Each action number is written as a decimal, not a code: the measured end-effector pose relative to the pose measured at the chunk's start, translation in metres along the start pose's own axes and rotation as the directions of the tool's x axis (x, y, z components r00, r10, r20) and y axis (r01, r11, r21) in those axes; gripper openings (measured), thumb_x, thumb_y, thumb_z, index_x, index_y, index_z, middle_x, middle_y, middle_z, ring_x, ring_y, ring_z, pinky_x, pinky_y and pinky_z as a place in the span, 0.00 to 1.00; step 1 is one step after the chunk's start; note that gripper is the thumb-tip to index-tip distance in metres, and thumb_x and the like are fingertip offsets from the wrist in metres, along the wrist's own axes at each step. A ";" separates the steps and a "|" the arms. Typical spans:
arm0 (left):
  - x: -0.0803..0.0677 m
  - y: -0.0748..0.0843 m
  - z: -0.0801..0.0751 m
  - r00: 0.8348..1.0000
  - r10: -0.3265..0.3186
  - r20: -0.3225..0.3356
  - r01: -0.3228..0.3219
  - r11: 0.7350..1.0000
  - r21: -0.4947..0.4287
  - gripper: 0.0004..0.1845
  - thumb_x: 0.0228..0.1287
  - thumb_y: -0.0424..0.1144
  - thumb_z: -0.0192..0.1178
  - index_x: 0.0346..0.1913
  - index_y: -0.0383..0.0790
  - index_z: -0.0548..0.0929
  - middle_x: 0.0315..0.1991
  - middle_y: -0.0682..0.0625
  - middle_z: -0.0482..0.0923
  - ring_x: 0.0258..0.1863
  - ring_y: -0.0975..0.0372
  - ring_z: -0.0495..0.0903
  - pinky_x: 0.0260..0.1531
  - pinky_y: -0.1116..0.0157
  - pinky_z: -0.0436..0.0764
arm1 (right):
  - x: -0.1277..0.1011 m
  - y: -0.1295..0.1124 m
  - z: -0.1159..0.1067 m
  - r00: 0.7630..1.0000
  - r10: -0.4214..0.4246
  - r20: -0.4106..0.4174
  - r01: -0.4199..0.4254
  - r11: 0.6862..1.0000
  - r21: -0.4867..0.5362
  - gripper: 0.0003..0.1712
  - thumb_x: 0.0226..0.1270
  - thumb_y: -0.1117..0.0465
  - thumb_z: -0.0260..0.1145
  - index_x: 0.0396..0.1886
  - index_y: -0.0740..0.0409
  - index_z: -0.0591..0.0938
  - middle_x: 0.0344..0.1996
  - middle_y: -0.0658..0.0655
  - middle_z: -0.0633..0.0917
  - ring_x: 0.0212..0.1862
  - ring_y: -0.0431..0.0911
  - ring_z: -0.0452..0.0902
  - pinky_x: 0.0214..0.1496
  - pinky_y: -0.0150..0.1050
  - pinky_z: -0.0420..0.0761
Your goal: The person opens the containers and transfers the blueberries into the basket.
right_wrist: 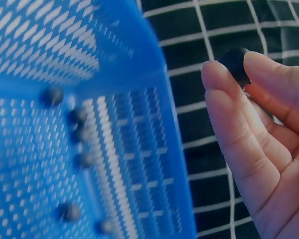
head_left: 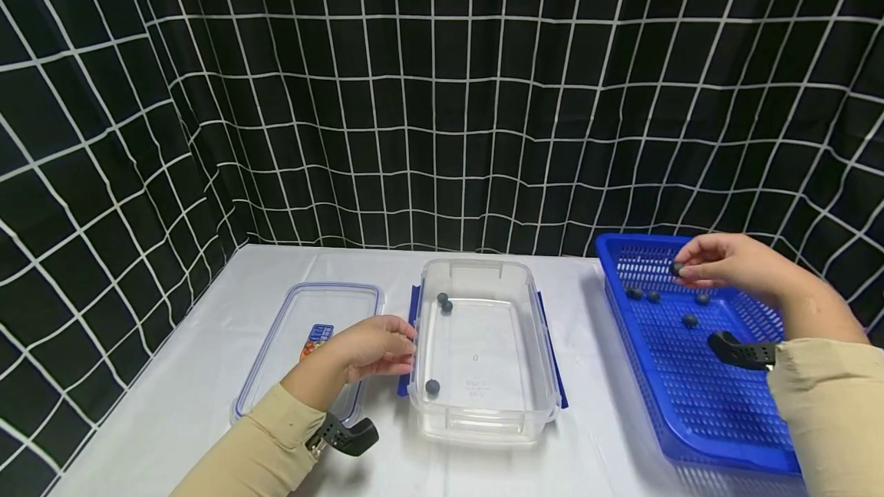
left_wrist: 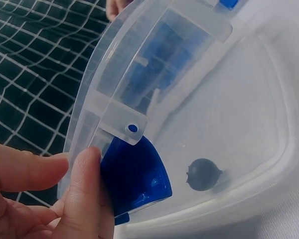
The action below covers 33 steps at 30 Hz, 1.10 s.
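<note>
A clear plastic container [head_left: 483, 413] stands mid-table with three blueberries inside, two at the far left [head_left: 445, 302] and one near the front left [head_left: 432, 386]. My left hand [head_left: 403, 349] holds the container's left rim by its blue latch [left_wrist: 134, 174]; in the left wrist view, thumb and finger [left_wrist: 84, 189] press that rim beside a blueberry [left_wrist: 203, 174]. My right hand [head_left: 691, 271] hovers over the blue basket [head_left: 718, 436] and pinches one blueberry [head_left: 677, 268] between its fingertips [right_wrist: 217, 79]. The pinched berry [right_wrist: 234, 63] sits at the fingertips above the basket's corner.
The container's lid [head_left: 297, 305] lies flat to the left of the container. Several loose blueberries [head_left: 689, 320] lie in the basket [right_wrist: 154, 99] at the table's right. A white cloth covers the table [head_left: 207, 374]; a black grid curtain [head_left: 442, 98] closes the back and sides.
</note>
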State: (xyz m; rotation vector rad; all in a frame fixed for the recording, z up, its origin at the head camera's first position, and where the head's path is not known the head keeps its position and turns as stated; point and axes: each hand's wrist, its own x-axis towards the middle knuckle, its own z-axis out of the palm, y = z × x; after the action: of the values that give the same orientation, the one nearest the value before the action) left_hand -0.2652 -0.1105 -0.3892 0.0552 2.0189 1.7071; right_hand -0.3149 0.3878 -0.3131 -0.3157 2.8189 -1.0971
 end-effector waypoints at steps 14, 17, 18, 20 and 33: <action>0.004 0.000 0.002 1.000 -0.014 -0.009 0.014 1.000 0.007 0.12 0.58 0.26 0.53 0.46 0.29 0.72 0.32 0.43 0.74 0.27 0.60 0.79 0.33 0.66 0.85 | -0.009 0.048 -0.007 0.995 0.091 0.040 -0.096 0.985 0.146 0.17 0.64 0.67 0.57 0.48 0.75 0.68 0.37 0.62 0.80 0.38 0.45 0.81 0.41 0.37 0.84; 0.004 -0.001 0.001 1.000 -0.013 -0.014 0.013 1.000 0.006 0.12 0.58 0.26 0.53 0.46 0.29 0.72 0.32 0.43 0.74 0.27 0.60 0.79 0.33 0.66 0.85 | -0.008 0.052 -0.005 0.994 0.092 0.051 -0.100 0.979 0.180 0.16 0.64 0.68 0.57 0.48 0.75 0.68 0.37 0.60 0.80 0.38 0.45 0.80 0.42 0.37 0.84; 0.004 -0.001 0.001 1.000 -0.015 -0.015 0.015 1.000 0.005 0.11 0.58 0.26 0.53 0.45 0.29 0.72 0.32 0.43 0.74 0.27 0.60 0.79 0.33 0.66 0.85 | -0.008 0.053 -0.005 0.994 0.092 0.055 -0.101 0.978 0.183 0.16 0.64 0.68 0.57 0.47 0.76 0.68 0.37 0.60 0.80 0.38 0.44 0.80 0.42 0.37 0.84; 0.003 -0.002 0.000 1.000 -0.017 -0.017 0.017 1.000 0.007 0.11 0.58 0.26 0.53 0.45 0.30 0.72 0.32 0.43 0.74 0.28 0.60 0.79 0.33 0.66 0.85 | -0.008 0.056 -0.005 0.993 0.095 0.064 -0.106 0.975 0.194 0.15 0.64 0.69 0.56 0.47 0.76 0.68 0.36 0.59 0.80 0.38 0.42 0.80 0.43 0.38 0.84; 0.002 -0.002 0.002 1.000 0.004 -0.006 -0.004 1.000 -0.013 0.11 0.58 0.26 0.53 0.45 0.29 0.72 0.31 0.44 0.74 0.27 0.60 0.79 0.34 0.66 0.85 | -0.011 0.066 -0.007 0.993 0.101 0.063 -0.111 0.976 0.187 0.16 0.66 0.69 0.53 0.49 0.78 0.66 0.36 0.57 0.81 0.37 0.41 0.81 0.43 0.39 0.84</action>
State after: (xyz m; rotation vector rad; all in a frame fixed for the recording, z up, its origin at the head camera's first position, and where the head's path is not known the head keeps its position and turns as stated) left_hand -0.2659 -0.1086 -0.3924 0.0499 2.0124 1.7246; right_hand -0.3158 0.4424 -0.3529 -0.1726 2.6246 -1.3015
